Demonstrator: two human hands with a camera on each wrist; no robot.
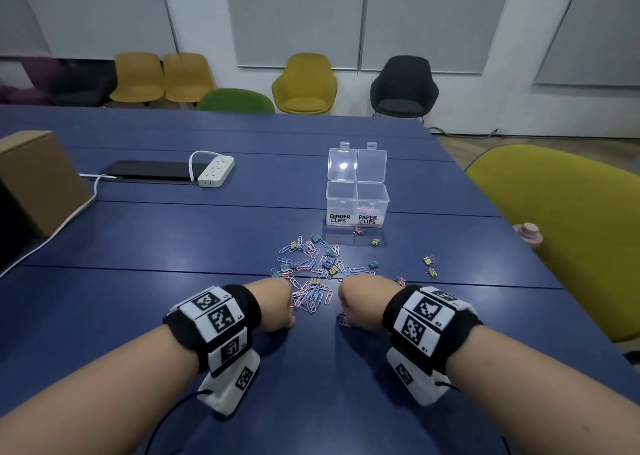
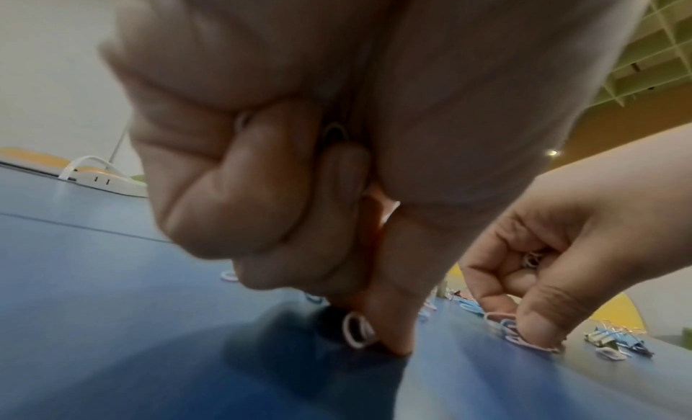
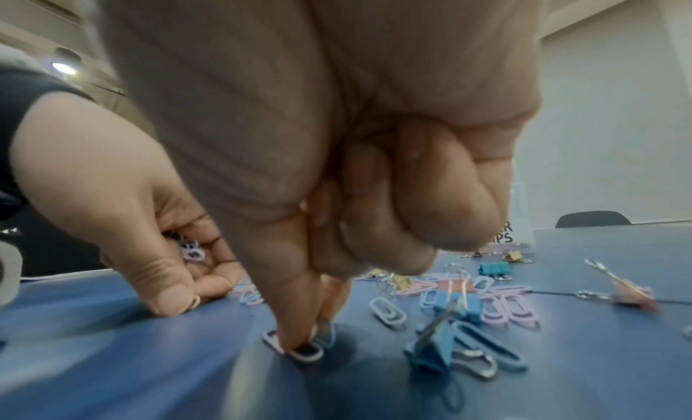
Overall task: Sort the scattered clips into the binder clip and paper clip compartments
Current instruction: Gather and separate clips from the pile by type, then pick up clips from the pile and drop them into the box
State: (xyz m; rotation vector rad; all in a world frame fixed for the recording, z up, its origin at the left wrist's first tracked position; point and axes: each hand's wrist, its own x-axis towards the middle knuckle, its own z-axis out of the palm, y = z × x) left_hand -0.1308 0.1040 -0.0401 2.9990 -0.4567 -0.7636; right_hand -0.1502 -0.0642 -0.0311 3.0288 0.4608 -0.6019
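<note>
Under right hand [image 3: 318,189] grip: paper clip [image 3: 299,351] on table [image 3: 149,367]

On the blue table [image 1: 138,233] stand a brown cardboard box [image 1: 38,177] and a white power strip [image 1: 216,170], with yellow chairs [image 1: 304,84] behind.

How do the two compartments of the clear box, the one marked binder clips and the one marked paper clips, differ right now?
The BINDER CLIPS compartment is on the left, and no clips show through its wall. The PAPER CLIPS compartment is on the right and already holds some pinkish clips. Both are clear plastic, carry a white handwritten label, and have their lids standing open.
</note>
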